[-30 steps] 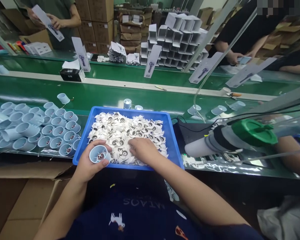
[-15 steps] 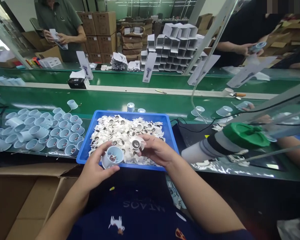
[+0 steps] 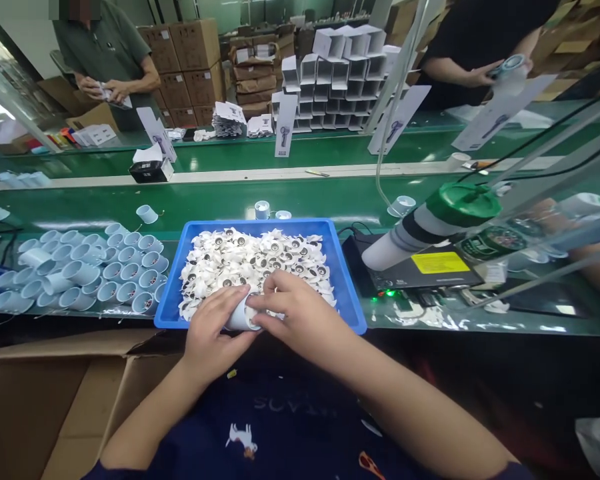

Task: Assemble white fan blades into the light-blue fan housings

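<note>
Just in front of the blue tray [image 3: 161,303], my left hand [image 3: 213,330] is wrapped round a light blue cup-shaped housing [image 3: 238,316], its mouth tilted to the right. At that mouth, my right hand [image 3: 293,310] pinches a small white fan impeller [image 3: 253,313], mostly hidden by the fingers. The impeller sits at or in the opening; how deep, I cannot tell. A heap of loose white impellers [image 3: 220,260] with dark round hubs fills the tray behind my hands.
Many light blue housings [image 3: 80,272] stand crowded on the left. A bottle with a green lid [image 3: 425,223] leans at the right by a black box [image 3: 445,273]. An open carton [image 3: 95,400] is at lower left. Two people [image 3: 105,60] work across the green belt [image 3: 205,200].
My right hand has brought the impeller left and down to the housing's mouth. My left hand has turned the housing toward the right hand. The camera view has shifted slightly.
</note>
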`<state>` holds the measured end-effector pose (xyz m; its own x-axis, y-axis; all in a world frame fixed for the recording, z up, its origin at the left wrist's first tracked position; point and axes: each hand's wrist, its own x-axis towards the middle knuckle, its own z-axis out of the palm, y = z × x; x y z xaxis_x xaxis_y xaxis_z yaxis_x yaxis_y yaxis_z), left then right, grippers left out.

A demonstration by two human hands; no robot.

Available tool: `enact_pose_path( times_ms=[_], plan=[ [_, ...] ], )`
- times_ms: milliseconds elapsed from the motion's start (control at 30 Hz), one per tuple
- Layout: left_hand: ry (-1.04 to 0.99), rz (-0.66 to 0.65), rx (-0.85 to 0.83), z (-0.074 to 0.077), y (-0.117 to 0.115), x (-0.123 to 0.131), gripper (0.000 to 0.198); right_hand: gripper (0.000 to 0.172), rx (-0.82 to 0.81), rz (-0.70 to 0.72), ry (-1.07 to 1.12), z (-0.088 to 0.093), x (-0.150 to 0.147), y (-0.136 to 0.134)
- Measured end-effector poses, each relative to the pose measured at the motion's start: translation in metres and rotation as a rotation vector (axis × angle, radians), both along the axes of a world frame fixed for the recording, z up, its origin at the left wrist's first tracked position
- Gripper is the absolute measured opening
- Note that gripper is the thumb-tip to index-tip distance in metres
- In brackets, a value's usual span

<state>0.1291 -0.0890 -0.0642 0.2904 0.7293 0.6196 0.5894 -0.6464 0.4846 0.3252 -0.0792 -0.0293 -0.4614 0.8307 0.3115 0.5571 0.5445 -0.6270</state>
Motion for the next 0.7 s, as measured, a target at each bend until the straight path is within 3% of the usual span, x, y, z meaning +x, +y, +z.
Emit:
enact_pose_path(
  times_ms=[233,400,500,567,600,700],
  plan=[
    [0.001,-0.106,-0.041,0.011,0.0,-0.005,0.061,0.027,-0.228,0.155,0.174,0.012,0.009,0.012],
    [0.033,-0.032,-0.075,0.014,-0.002,-0.002,0.058,0.023,-0.281,0.099,0.178,0.003,0.002,0.016],
    [0.029,-0.036,-0.095,0.007,0.001,-0.002,0.059,0.024,-0.273,0.069,0.153,-0.001,0.006,0.015],
    [0.022,-0.045,-0.138,0.001,0.006,-0.006,0.061,0.015,-0.252,0.056,0.146,0.0,0.013,0.012],
    [0.011,-0.035,-0.156,-0.001,0.009,-0.009,0.061,0.008,-0.225,0.046,0.155,0.001,0.017,0.009],
    [-0.014,-0.023,-0.179,-0.004,0.015,-0.017,0.059,0.013,-0.062,0.018,0.199,0.001,0.023,0.0]
  ],
)
